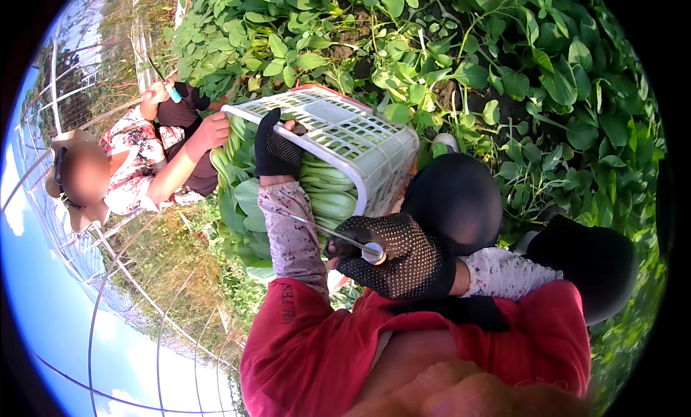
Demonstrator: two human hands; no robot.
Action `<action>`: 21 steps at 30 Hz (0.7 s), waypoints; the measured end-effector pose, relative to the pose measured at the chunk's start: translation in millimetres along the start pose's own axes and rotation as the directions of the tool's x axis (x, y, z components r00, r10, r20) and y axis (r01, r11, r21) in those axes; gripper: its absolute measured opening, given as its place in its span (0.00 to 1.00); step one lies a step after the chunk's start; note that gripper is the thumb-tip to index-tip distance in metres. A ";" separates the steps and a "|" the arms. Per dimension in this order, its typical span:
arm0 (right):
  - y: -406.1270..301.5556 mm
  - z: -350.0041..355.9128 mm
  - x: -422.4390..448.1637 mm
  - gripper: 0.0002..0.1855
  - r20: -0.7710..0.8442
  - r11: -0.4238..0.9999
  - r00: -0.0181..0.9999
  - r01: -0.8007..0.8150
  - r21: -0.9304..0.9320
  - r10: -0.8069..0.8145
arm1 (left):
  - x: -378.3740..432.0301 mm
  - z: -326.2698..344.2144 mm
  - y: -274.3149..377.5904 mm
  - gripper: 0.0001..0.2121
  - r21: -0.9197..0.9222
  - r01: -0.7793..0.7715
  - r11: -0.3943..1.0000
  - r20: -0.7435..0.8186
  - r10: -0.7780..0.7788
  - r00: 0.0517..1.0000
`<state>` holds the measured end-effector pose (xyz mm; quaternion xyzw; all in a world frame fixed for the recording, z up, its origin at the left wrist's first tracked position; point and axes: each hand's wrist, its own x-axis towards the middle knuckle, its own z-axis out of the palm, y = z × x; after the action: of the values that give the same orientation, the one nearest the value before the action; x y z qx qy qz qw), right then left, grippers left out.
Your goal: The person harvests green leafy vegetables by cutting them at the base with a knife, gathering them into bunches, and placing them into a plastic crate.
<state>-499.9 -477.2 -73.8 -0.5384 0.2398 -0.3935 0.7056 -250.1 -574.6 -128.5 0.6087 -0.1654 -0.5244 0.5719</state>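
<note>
A white slatted plastic crate [386,152] lies tilted in front of me, packed with leafy greens with pale stalks [326,193] that look like bok choy. My left hand [278,147], in a black dotted glove with bare fingertips showing, grips the crate's rim. Close to the crate's near corner, my right hand [405,255], gloved the same way, is closed around a cutting tool [324,229]. Its thin metal blade points left across my left sleeve; the glove hides most of the handle.
A co-worker [140,163] in a hat crouches at left, one hand [213,129] at the crate's far rim and the other holding a blue-handled sickle [173,93]. Dense leafy plants [561,82] surround us. My dark-covered knees [453,201] are beside the crate. Bare metal hoops [156,309] arch at left.
</note>
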 end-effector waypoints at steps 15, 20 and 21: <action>2.8 10.0 -28.5 0.11 -0.452 0.981 0.876 0.111 -0.157 -0.171 | 74.0 48.6 -20.1 0.18 0.096 0.021 0.995 0.245 -0.044 0.969; 6.6 22.2 -59.6 0.17 -0.487 0.946 0.826 0.161 -0.281 -0.285 | 29.7 58.8 -35.8 0.21 0.276 -0.301 0.913 0.365 0.190 0.912; 4.1 22.0 -63.9 0.11 -0.466 0.909 0.792 0.261 -0.325 -0.394 | 21.9 60.5 -37.1 0.22 0.340 -0.410 0.846 0.407 0.261 0.875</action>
<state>-518.6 -412.2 -76.4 -0.5270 0.3709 -0.6089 0.4627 -306.3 -612.9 -158.3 0.5754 -0.4764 -0.4653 0.4748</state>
